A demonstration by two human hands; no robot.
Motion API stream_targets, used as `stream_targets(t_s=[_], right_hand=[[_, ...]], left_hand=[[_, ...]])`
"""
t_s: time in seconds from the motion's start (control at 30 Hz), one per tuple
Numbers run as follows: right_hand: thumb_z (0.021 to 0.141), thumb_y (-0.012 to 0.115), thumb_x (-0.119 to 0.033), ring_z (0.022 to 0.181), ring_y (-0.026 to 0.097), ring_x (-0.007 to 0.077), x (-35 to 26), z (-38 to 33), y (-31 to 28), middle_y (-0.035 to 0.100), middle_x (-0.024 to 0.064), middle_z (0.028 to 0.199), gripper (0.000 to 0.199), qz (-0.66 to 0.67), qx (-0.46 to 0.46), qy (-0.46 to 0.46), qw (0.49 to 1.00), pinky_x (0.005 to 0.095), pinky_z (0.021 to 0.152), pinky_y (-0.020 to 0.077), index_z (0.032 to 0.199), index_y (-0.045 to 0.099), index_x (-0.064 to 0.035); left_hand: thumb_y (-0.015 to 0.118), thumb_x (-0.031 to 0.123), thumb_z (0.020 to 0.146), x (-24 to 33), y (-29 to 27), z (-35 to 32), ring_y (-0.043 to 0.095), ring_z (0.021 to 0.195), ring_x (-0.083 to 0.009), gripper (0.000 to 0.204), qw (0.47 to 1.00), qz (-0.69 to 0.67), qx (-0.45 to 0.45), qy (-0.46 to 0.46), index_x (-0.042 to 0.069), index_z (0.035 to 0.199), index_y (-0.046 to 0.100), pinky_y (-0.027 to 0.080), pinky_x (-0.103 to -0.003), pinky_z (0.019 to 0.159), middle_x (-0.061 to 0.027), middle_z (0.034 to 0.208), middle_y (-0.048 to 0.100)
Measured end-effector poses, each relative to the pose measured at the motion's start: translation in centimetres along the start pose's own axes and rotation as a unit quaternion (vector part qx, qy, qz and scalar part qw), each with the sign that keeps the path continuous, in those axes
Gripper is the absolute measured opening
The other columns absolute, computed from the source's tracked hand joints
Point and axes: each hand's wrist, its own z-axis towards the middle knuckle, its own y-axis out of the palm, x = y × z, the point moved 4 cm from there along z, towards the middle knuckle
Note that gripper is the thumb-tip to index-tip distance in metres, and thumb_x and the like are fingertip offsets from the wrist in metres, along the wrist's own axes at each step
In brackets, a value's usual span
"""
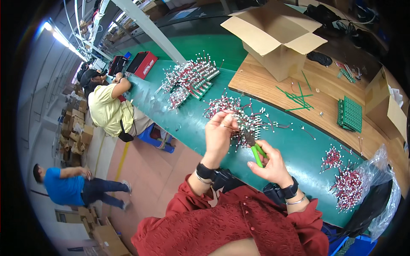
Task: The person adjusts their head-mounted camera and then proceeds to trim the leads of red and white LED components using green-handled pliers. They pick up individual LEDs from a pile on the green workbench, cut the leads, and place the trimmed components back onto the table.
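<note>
Over the green work surface, my left hand (218, 137) is closed in a pinch on a thin dark red wire near the heap. My right hand (274, 165) is wrapped around small green-handled pliers (257, 154). Their dark jaws point into a pile of wired circuit boards (253, 123) with white connectors and red-black leads, close to my left fingertips. Whether the jaws grip a wire is too small to tell. Behind my left hand, more red wires with white ends (222, 103) spread out.
Stacked wired boards (192, 79) lie farther left. Loose wire bundles (348, 187) sit at right beside a clear plastic bag (378, 170). A wooden board (256, 81) carries an open carton (279, 55), green strips (297, 100) and green panels (351, 114). A seated co-worker (106, 104) works at left.
</note>
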Motion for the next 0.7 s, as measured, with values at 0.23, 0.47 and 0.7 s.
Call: stream_targets(t_s=[0.23, 0.47, 0.7], right_hand=[[0.065, 0.066, -0.028, 0.082, 0.058, 0.033, -0.7, 0.5, -0.5, 0.056, 0.0127, 0.089, 0.059, -0.306, -0.005, 0.087, 0.948, 0.0433, 0.068, 0.0471, 0.117, 0.048, -0.0086], [0.065, 0.066, -0.027, 0.083, 0.059, 0.0323, -0.6, 0.4, -0.6, 0.057, 0.0133, 0.093, 0.059, -0.309, 0.007, 0.08, 0.948, 0.042, 0.069, 0.0477, 0.118, 0.048, -0.0095], [0.064, 0.071, -0.022, 0.071, 0.057, 0.0183, 0.2, 0.4, -1.5, 0.056, 0.0096, 0.083, 0.06, -0.065, 0.058, 0.073, 0.994, 0.0311, 0.066, 0.047, 0.118, 0.049, -0.0052]], left_hand=[[0.053, -0.004, 0.081, 2.8, -2.1, 0.3, 0.058, 0.08, -0.0123, 0.032, 0.948, 0.294, 0.047, 0.109, 0.002, 0.112, 0.054, 0.05, -0.023, 0.068, -0.0085, 0.098, 0.059], [0.063, -0.001, 0.074, 2.5, 0.7, -1.3, 0.056, 0.086, -0.0164, 0.028, 0.799, 0.538, -0.081, 0.256, 0.005, 0.101, 0.063, 0.045, -0.027, 0.073, -0.0079, 0.099, 0.061], [0.068, -0.001, 0.066, 0.7, 0.8, -1.4, 0.057, 0.082, -0.0212, 0.013, 0.695, 0.619, -0.115, 0.346, 0.005, 0.077, 0.063, 0.043, -0.03, 0.073, -0.0033, 0.081, 0.063]])
